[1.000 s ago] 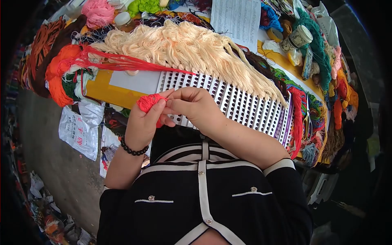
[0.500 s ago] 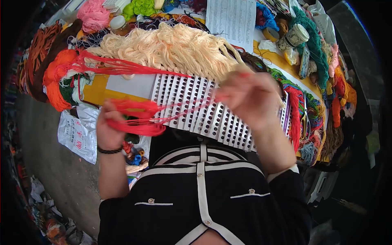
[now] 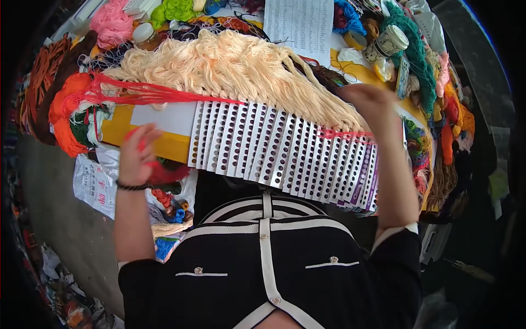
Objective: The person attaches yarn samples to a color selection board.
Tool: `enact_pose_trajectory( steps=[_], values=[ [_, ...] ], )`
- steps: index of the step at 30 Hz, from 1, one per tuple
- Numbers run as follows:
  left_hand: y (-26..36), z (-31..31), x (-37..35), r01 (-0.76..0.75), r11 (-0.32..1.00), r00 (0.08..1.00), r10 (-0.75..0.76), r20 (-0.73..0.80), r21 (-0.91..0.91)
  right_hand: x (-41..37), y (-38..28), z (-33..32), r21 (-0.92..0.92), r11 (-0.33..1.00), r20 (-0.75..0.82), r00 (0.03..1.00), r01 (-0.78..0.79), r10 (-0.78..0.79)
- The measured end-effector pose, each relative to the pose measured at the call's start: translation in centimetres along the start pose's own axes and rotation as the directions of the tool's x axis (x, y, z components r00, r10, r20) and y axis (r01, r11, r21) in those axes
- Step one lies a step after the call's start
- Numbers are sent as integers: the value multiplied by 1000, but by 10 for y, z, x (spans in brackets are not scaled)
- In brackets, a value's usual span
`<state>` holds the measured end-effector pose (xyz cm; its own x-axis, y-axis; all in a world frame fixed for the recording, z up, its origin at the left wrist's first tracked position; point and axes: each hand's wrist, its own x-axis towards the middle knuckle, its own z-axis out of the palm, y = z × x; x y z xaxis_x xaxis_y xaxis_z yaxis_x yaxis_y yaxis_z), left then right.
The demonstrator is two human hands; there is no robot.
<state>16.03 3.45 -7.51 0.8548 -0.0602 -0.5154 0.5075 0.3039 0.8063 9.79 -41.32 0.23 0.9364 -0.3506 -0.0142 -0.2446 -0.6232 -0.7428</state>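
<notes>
My left hand (image 3: 137, 156) is raised left of the punched strips, its fingers closed round a hank of red thread (image 3: 165, 172). The hank hangs blurred beside the hand. At the right end of the strips my right hand (image 3: 372, 103) is curled and smeared by motion, above the lower end of a cream thread bundle (image 3: 230, 66). Whether its fingers hold anything is hidden. A few red strands (image 3: 344, 134) lie across the strips by my right forearm. Overlapping white strips with rows of round holes (image 3: 274, 148) fan out before me, cream thread along their upper edge.
Long red strands (image 3: 148, 92) stretch from an orange skein (image 3: 70, 120) to the strips. Behind are a pink skein (image 3: 112, 26), a lidded jar (image 3: 144, 35), a printed sheet (image 3: 298, 27) and a patterned cup (image 3: 386, 43). A white plastic bag (image 3: 96, 183) hangs at the table's left edge.
My right hand has swung up and right, and the red strands stretched between my hands are no longer taut. My left hand has moved slightly left with the red hank.
</notes>
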Motion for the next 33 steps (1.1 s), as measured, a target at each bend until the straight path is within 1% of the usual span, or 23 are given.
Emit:
enact_pose_trajectory(
  steps=[1, 2, 3, 4, 5, 6, 10, 12, 13, 14, 16, 18, 20, 21, 23, 24, 26, 27, 29, 30, 31, 32, 33],
  values=[
    [-4, 33, 5, 65, 998, 982, -64, 175, -3, -1, -9, 33, -66, 998, 124, 992, 8, 0],
    [-10, 61, 10, 85, 995, 967, -95, 238, 51, 2, -5, 66, 80, 996, 294, 956, -43, 18],
    [-15, 82, 19, 114, 989, 919, -142, 367, 98, -1, -21, 83, 31, 999, 350, 936, 33, -41],
    [-18, 105, 24, 74, 976, 906, -152, 395, 206, 1, -21, 105, 84, 993, 350, 930, 87, -111],
    [-20, 127, 24, 92, 967, 919, -175, 354, 238, 8, -15, 124, 58, 995, 390, 916, 80, -96],
    [-22, 144, 24, 111, 957, 931, -195, 310, 269, 10, -23, 127, 58, 998, 446, 895, -1, -24],
    [-39, 166, 37, 102, 938, 938, -202, 280, 332, 26, -10, 147, 95, 989, 496, 867, -116, 54],
    [-46, 169, 43, 8, 943, 925, -134, 356, 332, 28, -8, 150, 81, 986, 524, 847, -148, 84],
    [-50, 170, 49, -3, 932, 914, -146, 380, 364, 28, -8, 149, 127, 971, 530, 841, -205, 108],
    [-52, 170, 52, 1, 932, 914, -147, 378, 362, 30, -8, 148, 173, 950, 534, 835, -258, 130],
    [-57, 171, 57, -159, 858, 934, -29, 356, 489, 32, -9, 147, 182, 943, 551, 823, -280, 138],
    [-57, 173, 57, -149, 860, 940, -29, 340, 488, 33, -11, 146, 195, 933, 567, 810, -304, 145],
    [-56, 176, 53, -170, 832, 941, -22, 337, 528, 33, -15, 146, 80, 974, 546, 827, -211, 134],
    [-56, 176, 54, -167, 832, 942, -24, 335, 529, 31, -14, 149, 81, 974, 548, 825, -213, 135],
    [-57, 176, 58, -206, 779, 936, -20, 352, 592, 27, -12, 155, -10, 996, 423, 903, 89, -77],
    [-59, 173, 63, -205, 779, 936, -20, 350, 593, 26, -11, 155, -9, 996, 425, 902, 89, -77],
    [-60, 169, 68, -335, 707, 896, 35, 443, 623, 25, -10, 153, 7, 997, 448, 891, 79, -74],
    [-55, 168, 65, -335, 706, 896, 34, 442, 624, 23, -10, 151, 8, 997, 449, 891, 79, -74],
    [-41, 166, 55, -420, 547, 895, 115, 431, 724, 21, -12, 144, 223, 959, 458, 887, -174, 54],
    [-38, 165, 53, -419, 545, 895, 113, 431, 727, 22, -8, 145, 227, 958, 459, 887, -176, 54],
    [-36, 165, 52, -288, 832, 893, 54, 447, 475, 22, -2, 146, 306, 928, 477, 878, -212, 43],
    [-34, 164, 49, -90, 984, 878, 5, 479, 154, 22, 1, 147, 379, 892, 496, 868, -247, 29],
    [-31, 170, 41, 13, 998, 887, -43, 460, 67, 22, 1, 146, 380, 892, 496, 868, -246, 28]
  ],
)
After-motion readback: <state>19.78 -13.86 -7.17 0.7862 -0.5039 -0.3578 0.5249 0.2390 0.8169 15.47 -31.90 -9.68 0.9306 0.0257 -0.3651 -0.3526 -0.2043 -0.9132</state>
